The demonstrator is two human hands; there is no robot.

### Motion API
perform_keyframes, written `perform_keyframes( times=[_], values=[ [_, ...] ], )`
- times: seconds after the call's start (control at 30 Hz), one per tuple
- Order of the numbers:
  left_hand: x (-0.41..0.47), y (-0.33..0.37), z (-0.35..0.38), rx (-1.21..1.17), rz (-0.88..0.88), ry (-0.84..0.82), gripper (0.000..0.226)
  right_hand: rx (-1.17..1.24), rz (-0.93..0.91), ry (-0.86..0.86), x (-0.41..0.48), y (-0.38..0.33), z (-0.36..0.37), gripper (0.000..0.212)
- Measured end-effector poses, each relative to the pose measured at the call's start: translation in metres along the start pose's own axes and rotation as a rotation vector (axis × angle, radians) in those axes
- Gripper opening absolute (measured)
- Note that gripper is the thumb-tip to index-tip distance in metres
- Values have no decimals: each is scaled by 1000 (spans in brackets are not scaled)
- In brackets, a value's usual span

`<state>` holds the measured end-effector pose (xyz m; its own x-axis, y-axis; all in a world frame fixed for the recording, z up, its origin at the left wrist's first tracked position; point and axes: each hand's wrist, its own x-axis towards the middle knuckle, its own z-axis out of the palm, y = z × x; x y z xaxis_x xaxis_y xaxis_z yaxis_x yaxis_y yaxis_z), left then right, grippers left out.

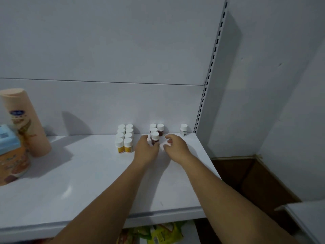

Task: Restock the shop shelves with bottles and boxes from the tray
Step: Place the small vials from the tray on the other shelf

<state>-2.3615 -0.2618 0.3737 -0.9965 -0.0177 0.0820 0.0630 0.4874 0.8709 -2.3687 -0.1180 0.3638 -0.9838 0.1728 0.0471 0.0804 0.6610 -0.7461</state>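
Observation:
On the white shelf (pixel 79 173) stand small white-capped bottles against the back wall. A block of several yellow-labelled bottles (pixel 124 138) is at the left. To its right is a short row of dark brown bottles (pixel 157 129). My left hand (pixel 146 150) is closed around the front brown bottle (pixel 155 138), which stands on the shelf. My right hand (pixel 175 147) hovers just right of that bottle with its fingers curled and apart, holding nothing. One clear bottle (pixel 184 129) stands alone at the far right. The tray is out of view.
A tall peach bottle (pixel 26 120), a blue box (pixel 7 138) and an orange tub (pixel 12 164) crowd the shelf's left end. A slotted upright (pixel 207 81) bounds the shelf on the right. A brown cardboard box (pixel 246 176) sits lower right. Yellow packets (pixel 161 233) lie on the shelf below.

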Motion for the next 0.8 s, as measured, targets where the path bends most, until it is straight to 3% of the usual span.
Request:
perform_keyframes(
  times=[0.03,0.17,0.27,0.37,0.6,0.8],
  values=[
    [-9,3,-7,27,69,-39,22,-15,-16,-3,-14,-1,-5,46],
    [-42,-1,-34,275,391,-83,55,-224,-94,0,-78,-9,-31,57],
    [-65,-2,-54,556,485,-102,74,-420,-151,9,-125,-16,-47,64],
    [-97,3,-67,664,570,-80,79,-495,-199,37,-167,-14,-55,67],
    [-207,4,-64,735,603,-84,79,-470,-274,76,-273,11,-64,66],
    [-336,-5,-34,723,523,-90,73,-429,-328,8,-382,64,-62,63]
  ],
)
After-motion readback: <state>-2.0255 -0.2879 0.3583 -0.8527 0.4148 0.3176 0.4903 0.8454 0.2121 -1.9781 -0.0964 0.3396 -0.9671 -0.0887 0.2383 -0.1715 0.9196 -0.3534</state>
